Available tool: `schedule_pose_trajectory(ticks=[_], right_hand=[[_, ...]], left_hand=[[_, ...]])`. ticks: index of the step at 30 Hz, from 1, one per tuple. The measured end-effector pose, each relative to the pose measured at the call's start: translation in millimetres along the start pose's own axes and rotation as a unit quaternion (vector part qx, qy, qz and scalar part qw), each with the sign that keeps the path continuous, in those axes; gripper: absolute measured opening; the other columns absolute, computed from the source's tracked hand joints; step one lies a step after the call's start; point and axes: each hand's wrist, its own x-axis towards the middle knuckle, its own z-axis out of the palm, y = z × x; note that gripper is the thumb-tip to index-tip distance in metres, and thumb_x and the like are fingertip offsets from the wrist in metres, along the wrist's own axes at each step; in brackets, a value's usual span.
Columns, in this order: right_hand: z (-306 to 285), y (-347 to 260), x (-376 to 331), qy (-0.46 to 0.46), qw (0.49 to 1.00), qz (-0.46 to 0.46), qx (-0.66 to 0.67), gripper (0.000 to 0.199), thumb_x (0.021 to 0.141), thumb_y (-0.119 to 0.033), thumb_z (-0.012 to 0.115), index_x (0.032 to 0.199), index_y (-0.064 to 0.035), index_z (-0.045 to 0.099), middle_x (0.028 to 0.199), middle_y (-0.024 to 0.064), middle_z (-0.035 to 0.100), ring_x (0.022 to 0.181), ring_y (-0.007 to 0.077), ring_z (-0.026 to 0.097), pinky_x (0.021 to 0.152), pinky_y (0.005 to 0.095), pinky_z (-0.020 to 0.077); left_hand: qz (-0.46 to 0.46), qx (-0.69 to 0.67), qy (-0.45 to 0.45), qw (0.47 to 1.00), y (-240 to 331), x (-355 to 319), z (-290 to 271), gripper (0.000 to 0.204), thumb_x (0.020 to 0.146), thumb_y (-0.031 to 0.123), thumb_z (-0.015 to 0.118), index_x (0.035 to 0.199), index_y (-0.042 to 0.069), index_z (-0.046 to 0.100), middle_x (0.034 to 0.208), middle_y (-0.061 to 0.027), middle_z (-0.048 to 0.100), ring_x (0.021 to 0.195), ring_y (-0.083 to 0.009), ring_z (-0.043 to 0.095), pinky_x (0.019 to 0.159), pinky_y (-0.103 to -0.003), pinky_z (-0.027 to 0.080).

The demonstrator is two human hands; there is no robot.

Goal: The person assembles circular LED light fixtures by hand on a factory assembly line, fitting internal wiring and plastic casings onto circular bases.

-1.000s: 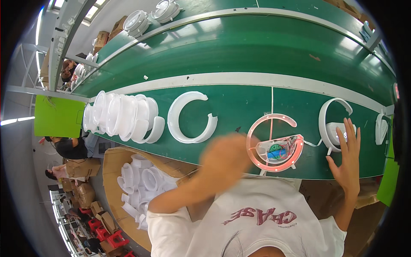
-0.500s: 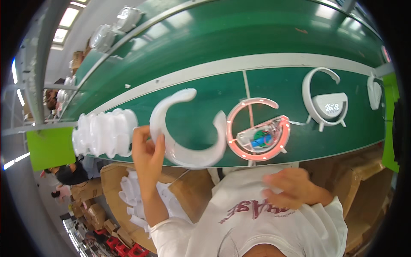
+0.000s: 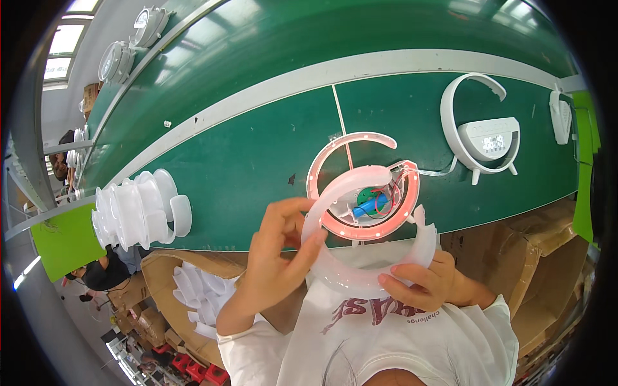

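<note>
My left hand (image 3: 283, 244) grips the left side of a white C-shaped plastic cover (image 3: 351, 276), thumb and fingers pinching its rim. Lower right, the fingers of my right hand (image 3: 421, 283) close on the same cover. It is held at the table's near edge and overlaps part of a lit lamp ring (image 3: 315, 168). Pinkish lights glow along that ring. Inside its base lie a blue cylinder (image 3: 370, 206), a green round part and thin wires. A flat cable links the ring to a white C-shaped clock lamp (image 3: 450, 128) standing to the right, its display lit.
A row of nested white covers (image 3: 138, 209) lies at the left of the green table (image 3: 244, 161). Below the edge, a cardboard box (image 3: 161, 270) holds more covers; another box (image 3: 541, 257) stands at right. A white part (image 3: 561, 119) rests far right, near a green panel (image 3: 584, 174).
The white cover has moved right and toward me, now partly over the lit ring. My right hand has come from in front of the shirt to grip it.
</note>
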Motion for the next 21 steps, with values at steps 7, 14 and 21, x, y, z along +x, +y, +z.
schedule_pose_trajectory(ticks=[7,14,21], right_hand=[[6.8,17.3,13.6,0.028,0.999,0.018,0.014,0.032,0.070,-0.014,0.070,0.103,-0.0110,0.073,0.096,0.0012,0.060,0.068,0.0101,0.058,0.060,0.0221,0.0469],[18.9,27.0,21.7,0.044,0.999,0.026,0.006,0.028,0.074,-0.012,0.068,0.101,-0.0090,0.073,0.098,0.0006,0.059,0.065,0.0098,0.050,0.061,0.0226,0.0455],[28.8,30.0,27.5,0.053,0.998,0.032,0.002,0.025,0.076,-0.011,0.068,0.101,-0.0087,0.074,0.097,0.0001,0.058,0.066,0.0099,0.049,0.060,0.0233,0.0444]], left_hand=[[0.074,0.138,0.055,0.986,2.4,22.4,-1.0,0.033,0.096,0.002,0.064,0.126,-0.002,0.051,0.089,-0.0065,0.068,0.076,-0.0093,0.063,0.069,-0.023,0.050],[0.099,0.173,0.087,0.976,-9.3,36.6,-6.5,0.034,0.097,0.002,0.063,0.127,-0.003,0.048,0.089,-0.0123,0.072,0.073,-0.0129,0.066,0.065,-0.026,0.051],[0.091,0.132,0.115,0.980,-17.9,43.4,-7.2,0.034,0.097,0.003,0.063,0.127,-0.003,0.048,0.094,-0.0122,0.072,0.076,-0.0128,0.066,0.068,-0.026,0.052]])
